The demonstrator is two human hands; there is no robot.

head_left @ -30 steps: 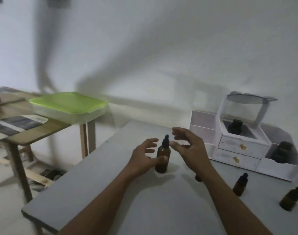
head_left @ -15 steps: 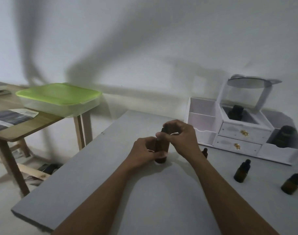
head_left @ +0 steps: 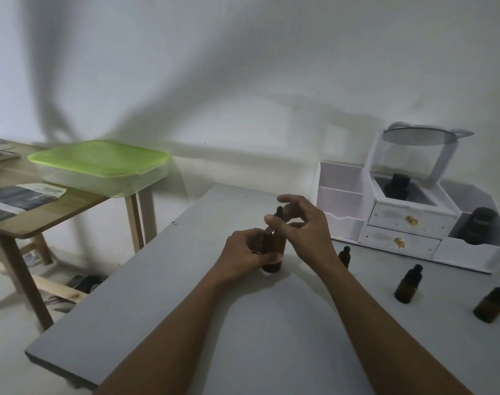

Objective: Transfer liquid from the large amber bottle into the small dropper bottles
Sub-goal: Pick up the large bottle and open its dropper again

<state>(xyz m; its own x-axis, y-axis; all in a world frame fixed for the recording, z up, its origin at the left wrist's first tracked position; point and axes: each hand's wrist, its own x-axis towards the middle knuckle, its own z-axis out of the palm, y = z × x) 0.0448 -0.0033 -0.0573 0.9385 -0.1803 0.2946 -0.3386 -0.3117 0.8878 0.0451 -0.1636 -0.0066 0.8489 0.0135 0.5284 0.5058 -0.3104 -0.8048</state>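
Note:
The large amber bottle [head_left: 272, 246] stands upright on the grey table [head_left: 243, 337]. My left hand [head_left: 244, 253] wraps around its body. My right hand [head_left: 303, 226] pinches the black dropper cap [head_left: 279, 213] at its top, with the index finger raised. Three small amber dropper bottles stand to the right: one [head_left: 344, 256] just behind my right wrist, one [head_left: 408, 284] further right, and a third [head_left: 492, 303] near the frame's right edge.
A white organiser [head_left: 408, 223] with two drawers and a tilted mirror sits at the back right, holding two dark jars [head_left: 397, 186] [head_left: 479, 225]. A wooden side table [head_left: 43, 212] on the left carries a green-lidded box [head_left: 100, 165] and papers.
My hands went from hovering open beside the bottle to holding it. The left now grips the body, and the right has loosened from a full grasp to a pinch on the cap.

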